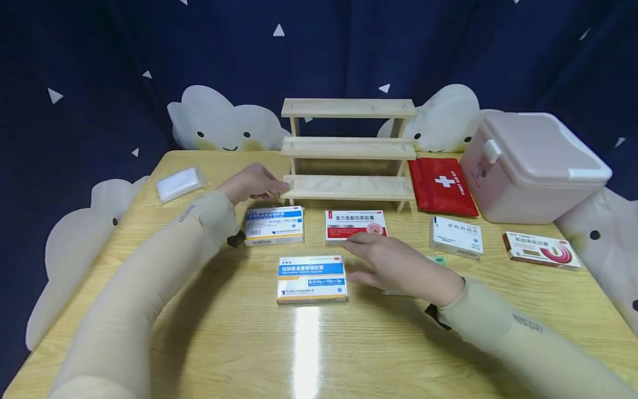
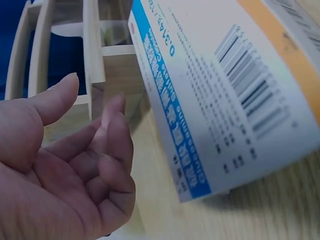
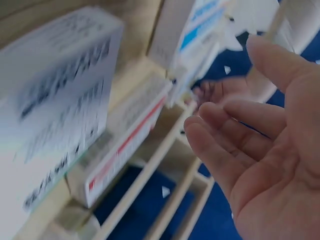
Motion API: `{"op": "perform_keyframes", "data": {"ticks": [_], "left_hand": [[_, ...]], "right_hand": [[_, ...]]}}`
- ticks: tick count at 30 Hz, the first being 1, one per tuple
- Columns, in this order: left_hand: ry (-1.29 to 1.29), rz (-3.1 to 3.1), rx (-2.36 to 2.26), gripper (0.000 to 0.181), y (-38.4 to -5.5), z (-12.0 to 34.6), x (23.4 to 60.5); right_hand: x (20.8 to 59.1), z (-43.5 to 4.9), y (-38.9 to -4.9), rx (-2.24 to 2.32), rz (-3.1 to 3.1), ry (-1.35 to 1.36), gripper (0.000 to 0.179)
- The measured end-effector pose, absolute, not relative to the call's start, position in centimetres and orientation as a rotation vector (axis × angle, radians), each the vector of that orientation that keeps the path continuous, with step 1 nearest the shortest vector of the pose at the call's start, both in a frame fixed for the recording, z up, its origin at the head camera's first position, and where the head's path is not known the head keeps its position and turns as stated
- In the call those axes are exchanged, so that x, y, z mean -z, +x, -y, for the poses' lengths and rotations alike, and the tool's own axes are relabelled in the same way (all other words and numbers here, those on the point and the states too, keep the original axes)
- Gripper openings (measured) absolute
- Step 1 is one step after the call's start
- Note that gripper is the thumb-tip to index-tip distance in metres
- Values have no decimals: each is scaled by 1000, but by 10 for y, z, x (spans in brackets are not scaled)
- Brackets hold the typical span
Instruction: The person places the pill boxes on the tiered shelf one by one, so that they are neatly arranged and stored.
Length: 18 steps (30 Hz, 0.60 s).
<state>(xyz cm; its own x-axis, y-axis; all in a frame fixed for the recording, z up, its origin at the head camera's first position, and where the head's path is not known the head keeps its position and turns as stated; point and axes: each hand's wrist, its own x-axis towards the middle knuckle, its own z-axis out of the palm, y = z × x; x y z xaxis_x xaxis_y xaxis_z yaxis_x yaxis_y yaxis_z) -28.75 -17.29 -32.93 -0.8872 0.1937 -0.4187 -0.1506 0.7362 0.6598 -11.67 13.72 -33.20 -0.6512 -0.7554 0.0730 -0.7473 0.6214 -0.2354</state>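
My left hand point(image 1: 254, 182) reaches the left end of the lowest step of a three-tier wooden rack point(image 1: 349, 187). In the left wrist view its thumb and loosely bent fingers stand apart, with nothing between them. Just below that hand lies a blue-and-white glucosamine capsule box point(image 1: 274, 225). My right hand point(image 1: 399, 266) hovers with spread fingers by a red-and-white capsule box point(image 1: 355, 221), overlapping its lower edge in the head view. Another glucosamine box point(image 1: 312, 280) lies left of the right fingertips. Under the right hand, a green-and-white box point(image 1: 438, 260) is mostly hidden.
A white-and-blue tablet box point(image 1: 456, 237) and a white box with a pink swirl point(image 1: 542, 250) lie at the right. Behind them are a red first aid pouch point(image 1: 442, 187) and a pink lidded case point(image 1: 533, 166). A white wrapped packet point(image 1: 178, 184) lies at the back left.
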Motion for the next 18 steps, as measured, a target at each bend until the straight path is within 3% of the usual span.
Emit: {"op": "perform_keyframes", "data": {"ticks": [7, 18], "left_hand": [[36, -2429, -1002, 41, -299, 169, 339], [110, -2451, -953, 44, -301, 171, 341]], "right_hand": [[343, -111, -118, 329, -2669, -1243, 84], [354, -100, -118, 284, -2632, -1203, 83]]}}
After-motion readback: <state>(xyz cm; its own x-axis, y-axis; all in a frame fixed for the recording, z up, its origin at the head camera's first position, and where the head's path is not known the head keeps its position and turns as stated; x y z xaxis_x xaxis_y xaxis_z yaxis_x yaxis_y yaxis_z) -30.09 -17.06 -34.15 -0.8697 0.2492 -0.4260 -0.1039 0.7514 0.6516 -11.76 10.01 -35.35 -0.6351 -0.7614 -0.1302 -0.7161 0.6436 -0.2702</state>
